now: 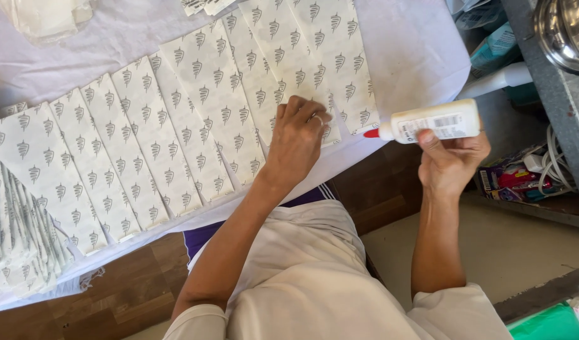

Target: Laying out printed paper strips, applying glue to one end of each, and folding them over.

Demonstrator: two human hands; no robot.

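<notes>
White sheets [195,119] printed with rows of small grey marks lie overlapped in a slanting row across the worktop [415,56], which wears a white cloth. What the marks depict is too small to make out. At the left edge a stack [18,239] of the same printed paper fans out and is cut off by the frame, and at the top left corner a pale folded bundle [47,16] is only partly in view.

The left hand [299,135] rests palm down on one sheet near the worktop's front edge, fingers [315,116] bent and pressing the paper; it grips nothing. The right hand [450,160] is closed around a white glue bottle [437,121], held sideways off the worktop's corner, its red tip [371,133] pointing at the sheets and just beside their edge.

To the right stands a grey shelf [557,107] carrying a steel bowl [567,31], half out of frame. Beneath it sit coloured packets [507,182] and a white cable [554,167], jumbled and hard to tell apart. Brown tile [132,289] and paler floor [510,245] show below.
</notes>
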